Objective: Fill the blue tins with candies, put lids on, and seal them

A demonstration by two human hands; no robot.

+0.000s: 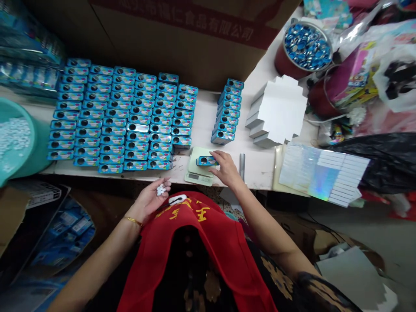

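Observation:
My left hand [152, 197] is held near the table's front edge, palm up, with its fingers curled round several small white pellets [160, 189]. My right hand [225, 167] grips the right end of a small blue tin [204, 160] with a round dark hole in its top. That tin stands on a pale green digital scale [199, 173], whose display faces me. Left of the scale, rows of similar blue tins [136, 117] stand close together. A shorter column of blue tins [228, 108] is behind and to the right of my right hand.
A teal basin [39, 138] of white pellets is at far left. Right lie a metal strip [242, 167], stacked white card [281, 110] and shiny sticker sheets [321, 173]. Behind stand a red pot [282, 60] of blue-silver caps and a large cardboard box [182, 47].

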